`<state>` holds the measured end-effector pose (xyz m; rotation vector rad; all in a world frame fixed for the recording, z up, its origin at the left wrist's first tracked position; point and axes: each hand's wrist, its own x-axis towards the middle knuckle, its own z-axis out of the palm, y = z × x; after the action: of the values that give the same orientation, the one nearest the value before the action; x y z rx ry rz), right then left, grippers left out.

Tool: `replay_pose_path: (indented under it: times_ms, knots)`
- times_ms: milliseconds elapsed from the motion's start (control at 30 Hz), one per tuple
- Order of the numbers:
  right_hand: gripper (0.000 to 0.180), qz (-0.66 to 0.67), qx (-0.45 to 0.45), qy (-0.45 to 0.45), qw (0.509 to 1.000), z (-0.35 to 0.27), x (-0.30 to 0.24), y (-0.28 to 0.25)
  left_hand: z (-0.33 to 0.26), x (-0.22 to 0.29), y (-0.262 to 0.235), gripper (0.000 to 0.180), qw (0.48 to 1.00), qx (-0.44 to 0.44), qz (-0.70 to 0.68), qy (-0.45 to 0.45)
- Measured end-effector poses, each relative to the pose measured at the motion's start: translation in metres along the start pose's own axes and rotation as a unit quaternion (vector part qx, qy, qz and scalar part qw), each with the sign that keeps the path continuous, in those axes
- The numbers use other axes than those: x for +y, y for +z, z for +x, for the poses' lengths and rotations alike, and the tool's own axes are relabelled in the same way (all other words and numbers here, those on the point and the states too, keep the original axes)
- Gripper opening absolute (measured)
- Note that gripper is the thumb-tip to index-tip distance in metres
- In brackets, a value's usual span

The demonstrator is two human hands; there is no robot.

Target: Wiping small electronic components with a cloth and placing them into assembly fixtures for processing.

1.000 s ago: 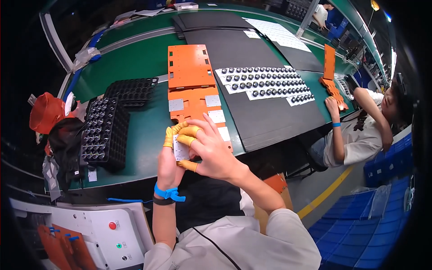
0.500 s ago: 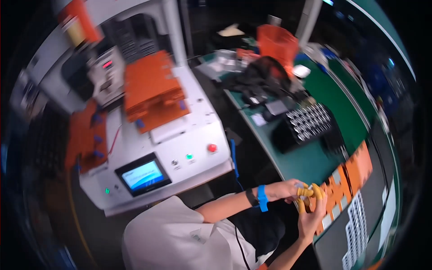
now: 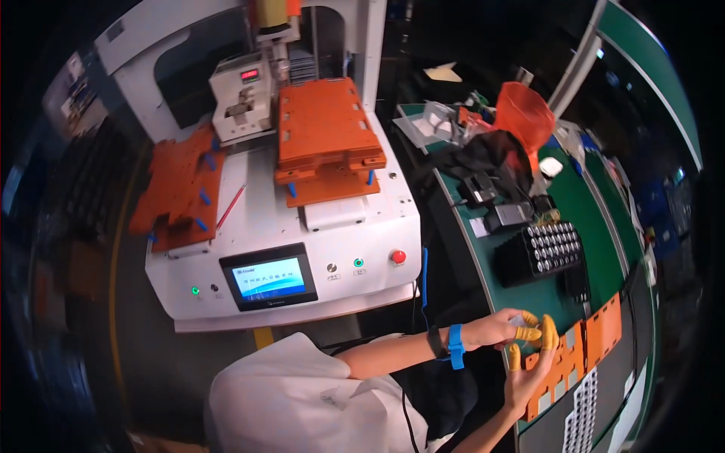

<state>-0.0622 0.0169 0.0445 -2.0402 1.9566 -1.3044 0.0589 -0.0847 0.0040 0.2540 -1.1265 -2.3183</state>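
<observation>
Yellow finger cots cover fingertips on both hands, which meet above the right-hand bench. My left hand (image 3: 495, 331), with a blue strap and a black band at its wrist, reaches across from the left. Its fingers are bent together around a small pale patch that I cannot make out. Close against those fingertips are the raised fingers of my right hand (image 3: 530, 371), its thumb standing apart. Under and beside the hands lies an orange fixture plate (image 3: 563, 375) with pale rectangular pieces; another orange plate (image 3: 604, 332) adjoins it.
A white machine (image 3: 355, 302) with a screen (image 3: 268, 277) and red button (image 3: 398, 257) stands left, carrying orange fixtures (image 3: 328, 124). On the green bench (image 3: 483, 264) are a black block of cylindrical cells (image 3: 555, 248), a black bag (image 3: 491, 155), a red plastic bag (image 3: 522, 117) and a perforated strip (image 3: 581, 411).
The view has swung left, so the machine and bench sit further right in it. The hands remain together, with my right fingers slightly more raised and spread.
</observation>
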Motion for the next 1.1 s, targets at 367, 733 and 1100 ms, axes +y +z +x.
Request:
replay_pose_path:
  times_ms: [367,733,1100]
  knots:
    - [0.048,-0.018,0.129,0.123,0.984,0.014,0.054,-0.021,0.035,-0.017,-0.018,0.036,0.982,0.160,0.047,0.085]
    - [0.022,-0.016,0.060,0.009,0.998,0.130,0.091,0.016,0.056,-0.061,-0.005,0.030,0.982,0.173,-0.042,0.065]
    - [0.020,-0.011,0.022,-0.068,0.997,0.149,0.084,0.037,0.061,-0.088,-0.045,0.029,0.981,0.187,-0.006,0.049]
